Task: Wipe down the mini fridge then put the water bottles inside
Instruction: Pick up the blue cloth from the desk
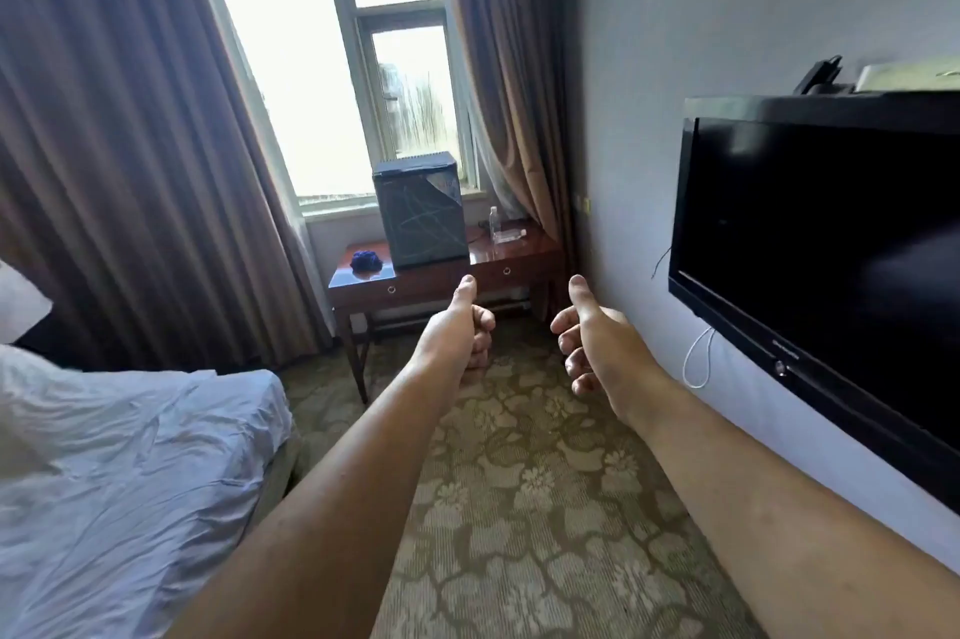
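There's the fridge (423, 217), dark and boxy, door closed, sitting on the desk (519, 264); just to the right of the fridge stands a bottle (493, 217), upright, and what looks like a second bottle (508, 237) lies flat beside it; to the left of the fridge, on the same desktop, a crumpled blue cloth (366, 260). Behind the fridge is the bright window (291, 67), curtains hanging on both sides. Well in front of the fridge, both arms reach out over the patterned carpet (545, 508); the left hand (467, 332) has its fingers curled into the palm and thumb up, gripping nothing; the right hand (589, 342) does the same, thumb raised, fingers folded in, nothing held; the two hands are apart. Far right of the fridge, a black TV (831, 243) on the wall; far left, a bed (130, 456) with rumpled white sheets.
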A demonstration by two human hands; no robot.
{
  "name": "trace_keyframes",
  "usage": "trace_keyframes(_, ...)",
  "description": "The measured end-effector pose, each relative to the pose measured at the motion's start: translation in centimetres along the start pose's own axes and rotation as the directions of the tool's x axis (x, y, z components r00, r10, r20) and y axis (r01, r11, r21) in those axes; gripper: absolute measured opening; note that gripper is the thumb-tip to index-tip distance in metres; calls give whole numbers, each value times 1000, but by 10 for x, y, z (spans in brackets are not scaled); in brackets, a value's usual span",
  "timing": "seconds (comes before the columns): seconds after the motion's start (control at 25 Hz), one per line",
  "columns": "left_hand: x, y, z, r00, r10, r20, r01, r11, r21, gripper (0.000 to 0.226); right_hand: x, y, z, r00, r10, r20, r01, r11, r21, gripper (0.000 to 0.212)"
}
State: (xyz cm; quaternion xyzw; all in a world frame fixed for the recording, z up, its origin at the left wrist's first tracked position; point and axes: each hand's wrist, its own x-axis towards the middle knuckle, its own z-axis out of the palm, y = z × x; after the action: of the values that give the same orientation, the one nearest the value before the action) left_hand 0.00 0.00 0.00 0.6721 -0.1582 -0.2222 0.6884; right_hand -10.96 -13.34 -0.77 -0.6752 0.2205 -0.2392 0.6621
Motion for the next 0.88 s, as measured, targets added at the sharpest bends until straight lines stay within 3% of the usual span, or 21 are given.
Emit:
trace_keyframes(0.2, 59, -32, -32, 999, -24, -42, 27, 996, 80, 58, 56, 46, 35, 995, 97, 26, -97, 995, -17, 58)
trace_keyframes(0.44, 193, -62, -95, 997, -22, -78, 34, 988, 153, 50, 178, 90, 121, 991, 118, 67, -114, 992, -58, 55)
trace_keyframes(0.68, 322, -48, -196, 990, -46, -135, 72, 979, 190, 52, 313, 85, 203, 986, 128, 103, -123, 991, -54, 53)
trace_keyframes(0.88, 427, -62, -218, 989, -74, -126, 104, 962, 252, 47, 407, 113, 230, 980, 159, 117, -156, 987, -36, 52)
